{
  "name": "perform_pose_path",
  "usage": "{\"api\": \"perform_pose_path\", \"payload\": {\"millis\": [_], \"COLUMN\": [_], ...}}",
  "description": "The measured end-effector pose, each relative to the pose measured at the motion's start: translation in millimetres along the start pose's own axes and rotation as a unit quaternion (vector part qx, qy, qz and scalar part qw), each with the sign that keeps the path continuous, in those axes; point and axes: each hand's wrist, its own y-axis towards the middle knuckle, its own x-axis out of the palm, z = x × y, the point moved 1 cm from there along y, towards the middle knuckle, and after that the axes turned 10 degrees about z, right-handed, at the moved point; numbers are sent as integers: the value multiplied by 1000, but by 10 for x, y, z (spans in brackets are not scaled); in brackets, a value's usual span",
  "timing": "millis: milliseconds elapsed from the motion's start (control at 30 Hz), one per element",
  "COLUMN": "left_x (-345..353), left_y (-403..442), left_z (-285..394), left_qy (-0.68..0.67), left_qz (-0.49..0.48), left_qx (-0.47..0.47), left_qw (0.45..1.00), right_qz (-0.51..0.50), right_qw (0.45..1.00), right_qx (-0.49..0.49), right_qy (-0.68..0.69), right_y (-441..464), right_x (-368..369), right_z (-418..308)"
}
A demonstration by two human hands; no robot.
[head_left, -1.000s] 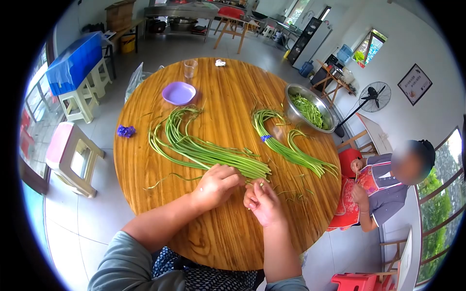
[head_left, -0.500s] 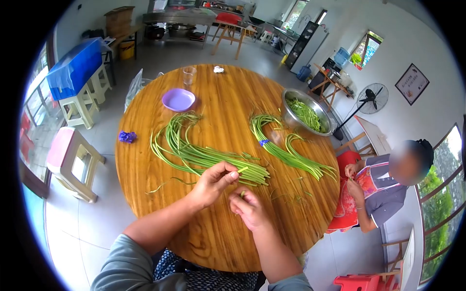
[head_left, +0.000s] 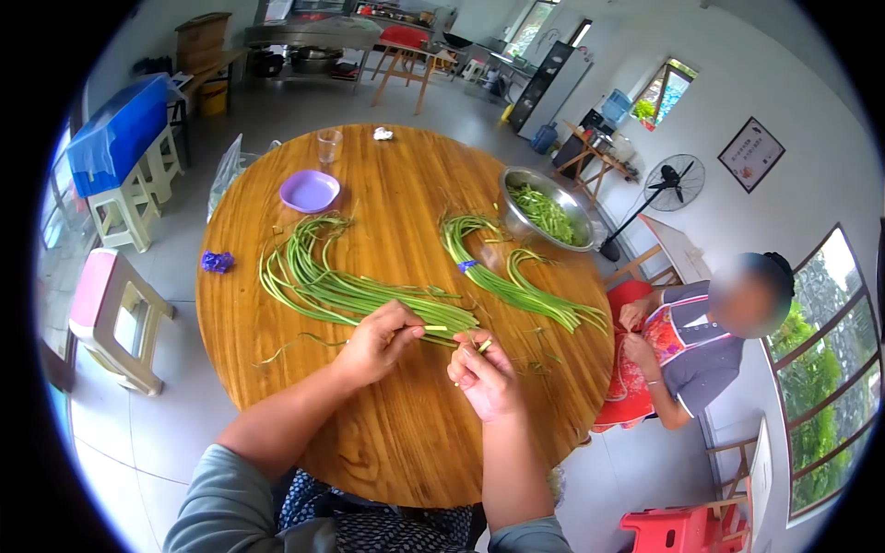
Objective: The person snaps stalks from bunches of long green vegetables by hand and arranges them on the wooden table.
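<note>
My left hand (head_left: pixel 376 343) pinches a green stem (head_left: pixel 433 328) near the cut ends of a loose bunch of long green stems (head_left: pixel 346 290). Just right of it, my right hand (head_left: pixel 483 373) is closed on short green stem pieces (head_left: pixel 483 347). A second bunch (head_left: pixel 516 290), tied with a blue band (head_left: pixel 467 265), lies farther right. Behind that bunch stands a metal bowl (head_left: pixel 587 241) holding cut green pieces (head_left: pixel 544 212). Thin green scraps are scattered on the wood right of my right hand.
The round wooden table (head_left: pixel 387 442) also bears a purple dish (head_left: pixel 310 191), a clear cup (head_left: pixel 329 146), a crumpled white item (head_left: pixel 383 134) and a purple bundle (head_left: pixel 217 263). At the right edge a person (head_left: pixel 710 341) sits, hands together. A stool (head_left: pixel 120 318) stands left.
The view has shifted, moving the table leftward in frame. My hands parted and drew near again, and the stem in my left hand now shows. The person at the right has moved their hands slightly.
</note>
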Motion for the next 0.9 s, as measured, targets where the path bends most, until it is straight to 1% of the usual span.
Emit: {"api": "perform_pose_path", "payload": {"millis": [33,100,133,167,233,300,333,367,433,467,500,533,633,667,767,800,867,900], "left_x": [-3,-9,-26,-28,-10,-25,-17,-8,-28,-34,-24,-13,20,30,66,76,76,82], "left_y": [-6,-20,-26,-39,-47,-21,-26,-19,-30,-33,-28,-45,-80,-85,-109,-114,-122,-124], "left_z": [8,2,9,0,-32,-23,-7,-16,28,50,57,25,-35,-19,-14,-12,-3,3], "left_qy": [-7,8,21,6,-6,7,-3,3,7,11,14,22,21,14,6,10,25,27], "left_qz": [-1,-10,-24,-27,-4,-5,-4,4,-18,-21,-24,-25,-36,-40,-56,-56,-59,-60], "left_qx": [5,13,12,20,5,18,-5,22,-34,-28,-22,-23,-8,-14,-12,-11,-8,-7], "left_qw": [1000,1000,999,999,1000,1000,1000,1000,999,999,999,999,999,999,998,998,998,998], "right_qz": [3,-1,5,-3,-3,-70,-60,-38,74,93,177,260,448,464,604,607,670,669], "right_qw": [1000,998,998,996,991,975,972,969,966,965,960,946,887,881,796,794,739,740], "right_qx": [-6,-53,-62,-90,-131,-186,-216,-240,-244,-242,-215,-188,-108,-87,-5,-5,3,5], "right_qy": [-5,16,7,16,8,98,76,51,36,30,33,36,33,38,33,36,62,64], "right_y": [-15,-53,-97,-160,-340,-644,-809,-971,-1329,-1496,-1671,-1870,-2383,-2531,-2802,-2872,-2987,-3002], "right_x": [1,-8,23,78,107,67,-37,-196,-541,-712,-905,-1084,-1571,-1736,-2092,-2226,-2475,-2533], "right_z": [-35,-108,-161,-242,-489,-677,-758,-802,-786,-721,-662,-606,-262,-152,143,227,379,401]}}
